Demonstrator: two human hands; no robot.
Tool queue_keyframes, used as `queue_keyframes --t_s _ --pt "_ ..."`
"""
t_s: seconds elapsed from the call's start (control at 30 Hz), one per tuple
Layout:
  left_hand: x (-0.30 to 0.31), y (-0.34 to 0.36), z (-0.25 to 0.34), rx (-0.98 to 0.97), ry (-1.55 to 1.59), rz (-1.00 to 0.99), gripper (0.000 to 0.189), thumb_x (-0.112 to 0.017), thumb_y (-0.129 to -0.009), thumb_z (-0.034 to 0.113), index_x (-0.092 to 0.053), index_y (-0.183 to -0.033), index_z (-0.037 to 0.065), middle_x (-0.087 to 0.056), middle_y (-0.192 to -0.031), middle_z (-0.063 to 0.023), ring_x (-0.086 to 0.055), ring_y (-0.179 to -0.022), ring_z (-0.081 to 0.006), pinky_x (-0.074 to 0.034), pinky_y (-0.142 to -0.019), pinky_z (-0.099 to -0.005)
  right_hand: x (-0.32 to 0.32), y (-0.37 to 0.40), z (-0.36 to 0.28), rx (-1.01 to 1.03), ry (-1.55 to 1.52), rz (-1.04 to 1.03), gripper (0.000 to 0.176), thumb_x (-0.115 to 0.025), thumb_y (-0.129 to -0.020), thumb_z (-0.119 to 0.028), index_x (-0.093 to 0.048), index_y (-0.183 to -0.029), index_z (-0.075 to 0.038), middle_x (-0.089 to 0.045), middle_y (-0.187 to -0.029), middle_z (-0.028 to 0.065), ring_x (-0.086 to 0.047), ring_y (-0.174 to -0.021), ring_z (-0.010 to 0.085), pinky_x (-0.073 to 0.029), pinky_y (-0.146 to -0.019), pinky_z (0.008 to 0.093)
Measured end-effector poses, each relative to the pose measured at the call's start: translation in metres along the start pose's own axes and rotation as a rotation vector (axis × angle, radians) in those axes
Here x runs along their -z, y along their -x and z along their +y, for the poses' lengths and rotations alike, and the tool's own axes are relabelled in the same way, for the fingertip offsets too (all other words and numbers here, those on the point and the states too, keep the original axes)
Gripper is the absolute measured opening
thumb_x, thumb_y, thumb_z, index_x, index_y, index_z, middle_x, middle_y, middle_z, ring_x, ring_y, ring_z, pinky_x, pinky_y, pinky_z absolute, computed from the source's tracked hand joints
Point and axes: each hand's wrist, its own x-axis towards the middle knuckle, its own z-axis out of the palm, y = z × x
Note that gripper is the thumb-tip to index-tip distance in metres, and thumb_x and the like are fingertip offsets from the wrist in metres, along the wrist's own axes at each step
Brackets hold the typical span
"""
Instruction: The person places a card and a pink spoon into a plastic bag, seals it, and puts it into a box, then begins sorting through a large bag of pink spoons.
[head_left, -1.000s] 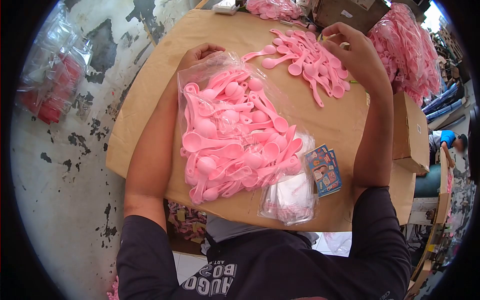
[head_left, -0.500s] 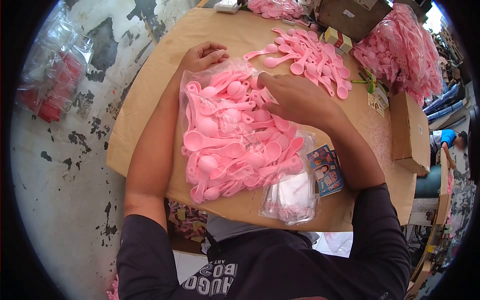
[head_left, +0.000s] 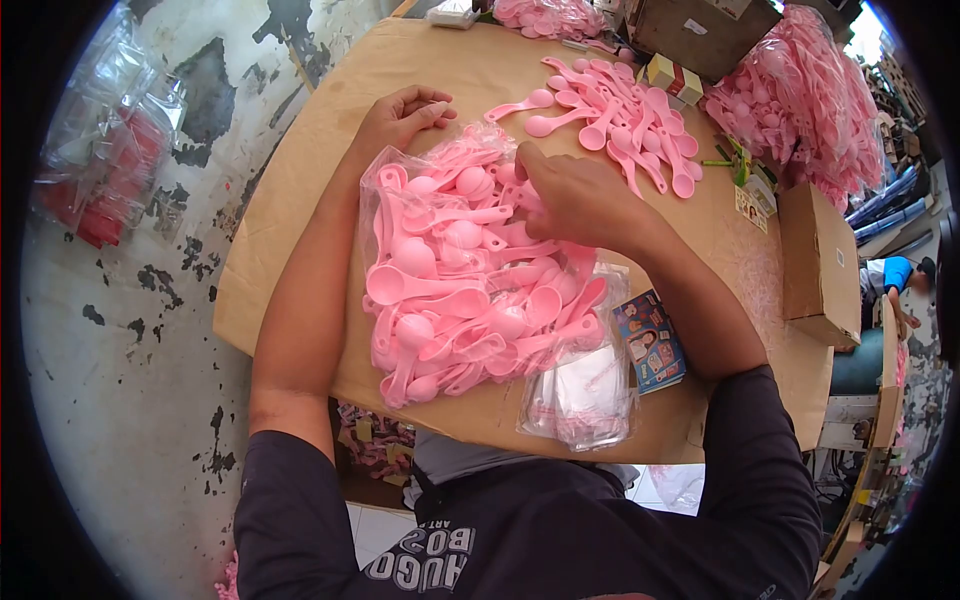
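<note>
A clear plastic bag (head_left: pixel 372 200) full of pink measuring spoons (head_left: pixel 430 300) lies in front of me on the table. My right hand (head_left: pixel 580 198) is at the bag's upper right side, fingers bent and closed on the plastic there; its fingertips are partly hidden. Just past the bag's upper left corner rests my left hand (head_left: pixel 405 118), fingers loosely bent, thumb apart, with nothing visible in it. A stack of clear plastic sleeves (head_left: pixel 578 398) touches the bag's lower right edge. Beside them, near my right forearm, are printed cards (head_left: pixel 650 342).
Loose pink spoons (head_left: pixel 630 125) are heaped beyond my right hand. A large bag of spoons (head_left: pixel 800 100), a cardboard box (head_left: pixel 815 265), a small yellowish box (head_left: pixel 672 80) and green-handled scissors (head_left: pixel 735 160) stand or lie to the right. Another person (head_left: pixel 890 275) is at far right.
My right hand has shifted slightly, its fingers curling in more at the bag's edge. The bag's upper part has crumpled a little lower. My left hand has barely moved.
</note>
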Motion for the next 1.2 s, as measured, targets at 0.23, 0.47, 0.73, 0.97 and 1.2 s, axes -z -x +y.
queue_keyframes --t_s 0.23,0.47,0.73,0.97,1.2 --pt "0.002 -0.005 -0.006 -0.011 0.010 -0.008 0.031 -0.066 -0.105 0.016 -0.065 -0.131 -0.002 -0.073 -0.119 -0.0137 -0.070 -0.104 -0.0156 -0.057 -0.094 -0.0280 0.012 0.001 -0.001 -0.044 -0.026 0.013 0.036 -0.075 -0.086 -0.019 -0.056 -0.114 -0.005 -0.071 -0.094 0.0198 -0.069 -0.091 0.0393 -0.052 -0.079 0.0489" --pt "-0.001 -0.002 -0.005 0.002 0.104 -0.019 0.029 -0.068 -0.104 0.013 -0.065 -0.128 -0.003 -0.073 -0.115 -0.0104 -0.071 -0.101 -0.0136 -0.059 -0.090 -0.0271 0.071 0.011 0.004 -0.014 -0.469 -0.002 0.026 -0.075 -0.094 -0.020 -0.063 -0.110 -0.004 -0.069 -0.087 0.0052 -0.065 -0.079 0.0137 -0.050 -0.071 0.0331" --pt "-0.002 -0.003 -0.006 -0.013 0.125 -0.017 0.032 -0.073 -0.101 0.013 -0.065 -0.126 -0.004 -0.072 -0.114 -0.0100 -0.070 -0.100 -0.0126 -0.059 -0.089 -0.0272 0.102 0.021 0.057 -0.187 -0.188 0.515 0.043 -0.076 -0.094 -0.026 -0.064 -0.126 -0.001 -0.073 -0.099 0.0147 -0.068 -0.089 0.0181 -0.054 -0.077 0.0343" --pt "-0.004 -0.002 -0.004 -0.012 0.139 0.001 0.030 -0.072 -0.100 0.011 -0.065 -0.127 -0.003 -0.072 -0.114 -0.0096 -0.070 -0.099 -0.0130 -0.060 -0.088 -0.0271 0.104 0.023 0.029 -0.073 -0.280 0.349 0.035 -0.075 -0.096 -0.016 -0.067 -0.128 -0.006 -0.073 -0.094 0.0019 -0.054 -0.071 0.0056 -0.046 -0.066 0.0230" --pt "-0.005 0.000 -0.003 -0.001 0.139 0.016 0.030 -0.071 -0.101 0.011 -0.065 -0.127 -0.003 -0.072 -0.114 -0.0095 -0.070 -0.099 -0.0133 -0.059 -0.088 -0.0277 0.058 0.009 -0.005 0.313 -0.241 -0.152 0.037 -0.072 -0.094 -0.011 -0.067 -0.130 -0.010 -0.076 -0.102 0.0081 -0.065 -0.072 0.0184 -0.050 -0.068 0.0351"
